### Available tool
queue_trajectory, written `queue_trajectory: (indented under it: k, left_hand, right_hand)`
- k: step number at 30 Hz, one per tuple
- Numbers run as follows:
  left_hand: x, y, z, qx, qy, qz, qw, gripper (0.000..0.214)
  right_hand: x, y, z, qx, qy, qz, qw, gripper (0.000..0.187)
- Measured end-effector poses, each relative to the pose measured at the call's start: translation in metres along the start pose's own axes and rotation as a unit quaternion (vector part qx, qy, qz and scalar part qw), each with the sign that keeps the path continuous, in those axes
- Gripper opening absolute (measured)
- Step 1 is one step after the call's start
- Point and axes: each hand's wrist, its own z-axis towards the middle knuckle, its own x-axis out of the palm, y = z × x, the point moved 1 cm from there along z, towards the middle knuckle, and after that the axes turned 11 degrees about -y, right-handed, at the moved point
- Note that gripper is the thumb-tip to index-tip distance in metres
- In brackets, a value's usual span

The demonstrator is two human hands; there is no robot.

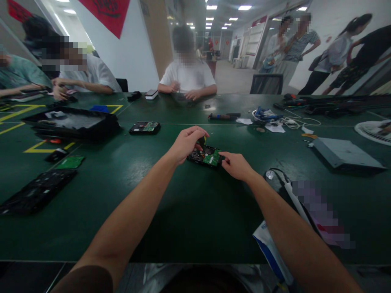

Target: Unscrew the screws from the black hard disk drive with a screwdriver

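A hard drive (210, 158) lies on the green table in front of me, its green circuit board facing up. My left hand (187, 143) is closed around a short screwdriver (203, 141) with a black and yellow handle. The tool stands roughly upright over the drive's left half; its tip is too small to make out. At the drive's right end, my right hand (236, 164) grips the edge between index finger and thumb, the other fingers curled in.
Another hard drive (145, 127) lies farther back. To the left are a black tray (73, 126), a loose circuit board (70, 162) and a black panel (38, 191). A grey metal case (348, 153) and cables (301, 121) lie right. A person in white (187, 77) sits opposite.
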Motion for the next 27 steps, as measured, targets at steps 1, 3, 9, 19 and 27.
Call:
queue_trajectory:
  k: [1,3,9,19,27]
  left_hand:
    - [0.0,-0.001,0.0,0.003,0.005,0.005,1.0,0.018]
    - [-0.001,-0.001,0.0,-0.007,0.02,-0.003,1.0,0.019]
    - [-0.001,0.006,0.001,-0.098,0.038,-0.109,0.988,0.019]
    - [-0.002,0.013,0.006,-0.111,0.044,-0.121,0.985,0.021]
    - [-0.003,0.006,0.003,-0.082,0.026,-0.036,0.996,0.024]
  right_hand:
    - [0.0,0.0,0.0,-0.001,-0.001,0.0,1.0,0.047]
    - [0.0,0.0,0.0,0.0,-0.001,-0.002,1.0,0.047]
    - [-0.001,-0.001,0.0,-0.005,-0.006,0.01,1.0,0.048]
    - [0.0,-0.004,0.0,-0.004,0.003,0.007,1.0,0.049]
    - [0.0,-0.004,0.001,-0.018,-0.009,0.013,1.0,0.047]
